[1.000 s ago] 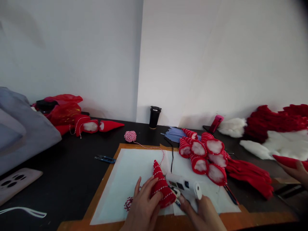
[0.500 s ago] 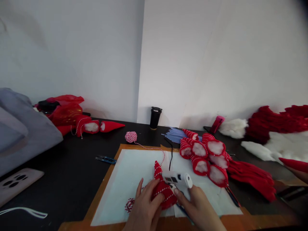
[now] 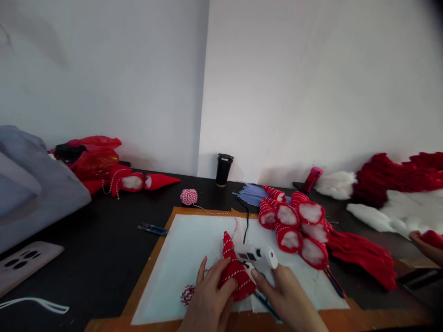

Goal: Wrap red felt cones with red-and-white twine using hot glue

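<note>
1. At the far left, a grey cloth bag point(image 3: 38, 175) slumps on the black table point(image 3: 100, 249), with a phone point(image 3: 29, 263) lying camera side up below it.
2. Behind the bag's edge, a shiny red bag point(image 3: 95, 161) bears gold marks that I cannot read.
3. Just left of my white sheet point(image 3: 169, 272) lie blue snips point(image 3: 152, 229); beyond them sits a ball of red-and-white cord point(image 3: 188, 197).
4. My left hand point(image 3: 211, 295) grips the red cone point(image 3: 236, 272), thumb and fingers closed over its left side while one outer finger lifts away.
5. Behind the work, a black cup point(image 3: 224, 169) carries a pale label near its lid, too small to read.
6. Between my hands, the cone lies on the sheet, tip pointing away from me, cord spiralling round it.
7. My right hand point(image 3: 287, 290) wraps round the handle of a white glue gun point(image 3: 256, 256); its front end is at the cone's right side, and I cannot tell whether it touches. Its dark patches are illegible.
8. Further right, stuffed cones point(image 3: 290, 221) are heaped together; at the edge, another person's hand point(image 3: 429, 249) holds something red.
</note>
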A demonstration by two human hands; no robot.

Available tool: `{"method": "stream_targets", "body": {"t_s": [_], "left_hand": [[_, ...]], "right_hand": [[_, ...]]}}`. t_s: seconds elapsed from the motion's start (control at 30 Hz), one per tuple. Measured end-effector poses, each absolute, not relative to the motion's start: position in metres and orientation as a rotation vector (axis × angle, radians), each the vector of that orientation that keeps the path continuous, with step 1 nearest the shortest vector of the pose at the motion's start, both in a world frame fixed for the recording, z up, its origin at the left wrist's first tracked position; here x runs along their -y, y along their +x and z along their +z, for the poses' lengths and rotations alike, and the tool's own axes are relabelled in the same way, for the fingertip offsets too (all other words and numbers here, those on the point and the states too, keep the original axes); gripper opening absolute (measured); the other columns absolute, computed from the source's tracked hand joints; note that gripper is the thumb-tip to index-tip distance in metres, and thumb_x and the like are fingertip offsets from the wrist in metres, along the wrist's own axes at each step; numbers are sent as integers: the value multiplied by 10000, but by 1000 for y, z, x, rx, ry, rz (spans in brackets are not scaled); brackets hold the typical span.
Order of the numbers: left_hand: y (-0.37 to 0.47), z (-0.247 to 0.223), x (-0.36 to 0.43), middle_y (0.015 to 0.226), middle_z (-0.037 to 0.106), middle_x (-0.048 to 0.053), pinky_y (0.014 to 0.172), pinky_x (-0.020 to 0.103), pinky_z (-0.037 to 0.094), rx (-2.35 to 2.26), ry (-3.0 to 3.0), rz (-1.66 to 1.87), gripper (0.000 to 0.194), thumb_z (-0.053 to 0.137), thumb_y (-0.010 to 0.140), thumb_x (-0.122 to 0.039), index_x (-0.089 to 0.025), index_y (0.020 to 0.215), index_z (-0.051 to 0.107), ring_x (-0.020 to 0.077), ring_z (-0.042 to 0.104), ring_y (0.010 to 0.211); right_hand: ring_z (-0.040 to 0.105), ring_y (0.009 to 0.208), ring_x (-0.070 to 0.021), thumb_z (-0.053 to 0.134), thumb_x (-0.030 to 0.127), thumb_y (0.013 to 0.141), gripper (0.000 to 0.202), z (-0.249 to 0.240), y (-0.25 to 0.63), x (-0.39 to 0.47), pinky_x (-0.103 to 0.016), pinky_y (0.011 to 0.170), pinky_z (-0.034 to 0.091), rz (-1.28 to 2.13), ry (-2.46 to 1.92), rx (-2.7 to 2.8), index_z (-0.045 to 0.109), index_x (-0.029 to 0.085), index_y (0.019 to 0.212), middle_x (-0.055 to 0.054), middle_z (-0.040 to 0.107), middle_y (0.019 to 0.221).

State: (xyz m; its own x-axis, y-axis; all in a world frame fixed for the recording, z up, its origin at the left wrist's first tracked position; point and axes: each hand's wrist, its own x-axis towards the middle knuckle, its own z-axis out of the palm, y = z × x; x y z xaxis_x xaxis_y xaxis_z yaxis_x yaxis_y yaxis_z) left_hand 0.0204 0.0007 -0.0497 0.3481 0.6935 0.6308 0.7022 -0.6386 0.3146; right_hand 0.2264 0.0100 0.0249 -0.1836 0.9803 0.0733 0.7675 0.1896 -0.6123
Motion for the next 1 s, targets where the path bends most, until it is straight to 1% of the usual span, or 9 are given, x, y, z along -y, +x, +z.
{"method": "stream_targets", "body": {"t_s": [0.17,0.3,0.53,0.77,0.83,0.93,1.0], "left_hand": [[21,-49,0,1391,584,163,1142,624,281,1338,-2567,-1196,282,449,862,-18,-220,1001,589,271,513,1337],[21,-49,1,1390,591,164,1150,621,282,1347,-2566,-1197,275,448,853,-11,-210,974,593,273,522,1333],[23,-48,0,1351,629,135,1166,586,290,1346,-2532,-1339,208,486,889,-85,-226,939,631,260,567,1289],[22,-50,-1,1351,619,144,1148,599,312,1325,-2534,-1260,255,472,853,-37,-224,950,615,260,568,1281],[21,-51,-1,1351,616,149,1145,604,312,1319,-2544,-1258,233,478,864,-49,-223,946,609,262,565,1281],[21,-50,-1,1349,613,159,1133,620,317,1312,-2561,-1235,214,469,882,-67,-220,952,602,268,558,1287],[21,-50,-1,1350,612,160,1129,627,319,1313,-2560,-1223,242,458,875,-48,-219,965,603,269,554,1292]], "right_hand": [[674,779,-268,428,534,971,441,31,224,-14,-339,696,483,661,-1615,1983,661,160,983,-118,742,872],[677,757,-272,431,525,966,427,38,221,-19,-337,672,480,667,-1636,1966,643,156,940,-131,739,852],[678,705,-258,424,489,973,392,32,216,-31,-308,612,453,628,-1633,2014,620,161,884,-118,730,786],[663,649,-251,417,489,965,378,28,211,-37,-311,605,432,625,-1659,2033,566,185,797,-110,705,702],[659,642,-251,416,497,963,383,29,212,-36,-312,605,426,611,-1687,2029,558,191,781,-107,700,686],[658,655,-252,408,511,966,404,31,215,-35,-313,612,426,575,-1695,2023,556,195,761,-106,697,691],[661,668,-250,407,516,967,419,31,215,-35,-313,623,430,553,-1686,2027,561,198,742,-105,699,703]]}}
